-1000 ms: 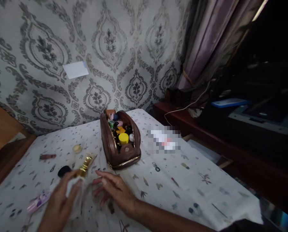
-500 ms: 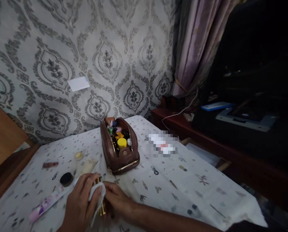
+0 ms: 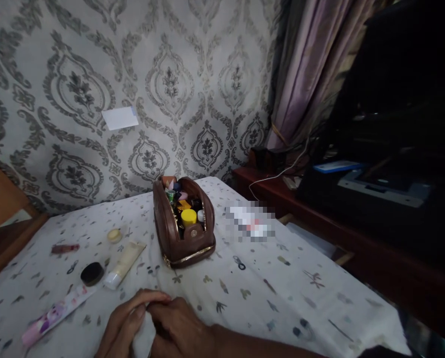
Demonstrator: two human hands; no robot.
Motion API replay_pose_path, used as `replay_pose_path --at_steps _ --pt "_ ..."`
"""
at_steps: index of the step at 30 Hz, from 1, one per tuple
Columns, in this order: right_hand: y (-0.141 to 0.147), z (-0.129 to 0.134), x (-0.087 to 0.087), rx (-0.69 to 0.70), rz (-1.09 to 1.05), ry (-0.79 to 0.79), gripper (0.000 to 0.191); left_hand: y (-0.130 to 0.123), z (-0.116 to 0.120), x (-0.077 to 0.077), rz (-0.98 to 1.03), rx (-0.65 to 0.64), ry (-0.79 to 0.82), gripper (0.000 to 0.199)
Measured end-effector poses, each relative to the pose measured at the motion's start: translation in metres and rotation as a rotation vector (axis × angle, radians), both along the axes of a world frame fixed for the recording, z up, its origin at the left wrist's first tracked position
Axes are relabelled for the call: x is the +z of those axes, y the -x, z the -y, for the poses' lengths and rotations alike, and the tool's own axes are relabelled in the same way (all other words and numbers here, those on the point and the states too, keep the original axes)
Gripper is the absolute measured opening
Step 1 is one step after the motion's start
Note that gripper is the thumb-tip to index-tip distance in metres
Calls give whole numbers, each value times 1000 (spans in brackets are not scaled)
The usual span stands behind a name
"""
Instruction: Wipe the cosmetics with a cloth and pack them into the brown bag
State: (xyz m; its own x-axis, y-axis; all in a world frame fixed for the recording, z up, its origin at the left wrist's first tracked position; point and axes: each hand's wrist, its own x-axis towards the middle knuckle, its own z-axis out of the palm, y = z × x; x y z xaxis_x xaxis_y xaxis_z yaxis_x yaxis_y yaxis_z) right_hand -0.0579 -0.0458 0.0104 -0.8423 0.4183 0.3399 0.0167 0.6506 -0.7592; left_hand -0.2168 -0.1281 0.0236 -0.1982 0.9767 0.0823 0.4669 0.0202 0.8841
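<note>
At the bottom of the head view my left hand (image 3: 123,320) is closed on a white cloth (image 3: 144,335), perhaps a wipe. My right hand (image 3: 179,325) meets it, fingers curled inward and touching the left fingertips. Whatever the right fingers grip is hidden between the two hands. A cream tube (image 3: 127,263) with a white cap lies just beyond the left hand. Left of that are a black round lid or jar (image 3: 92,273) and a pink floral tube (image 3: 56,315). Ahead of the hands stands a brown cosmetic bag (image 3: 185,248), unzipped and full of small items, a yellow-capped container (image 3: 188,218) among them.
A small cream jar (image 3: 114,235) and a brownish-pink tube (image 3: 65,248) lie on the left of the patterned tablecloth (image 3: 252,303). A blurred-out white item (image 3: 250,221) lies right of the bag. A dark red desk (image 3: 255,186) with an open drawer borders the right side.
Both hands have moved slightly down and closer to me. The gold-coloured object between them has dropped out of sight. The cream tube is now fully uncovered.
</note>
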Motion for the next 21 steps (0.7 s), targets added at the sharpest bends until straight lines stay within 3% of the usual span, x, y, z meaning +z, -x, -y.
replay_pose_path --at_steps 4,7,13,17,21 --pt "0 1 -8 40 -14 -188 31 -8 1 12 130 -2 45 49" --pt "-1 2 -6 115 -112 -179 44 -14 -2 18 230 48 45 49" --pt "-8 2 10 18 -199 53 31 -21 -14 6 150 272 -73 45" --pt "-8 0 12 -91 -288 243 29 -25 -10 -2 55 237 -81 45" --pt "-3 -2 15 -182 -442 481 31 -33 -1 2 -37 135 -98 51"
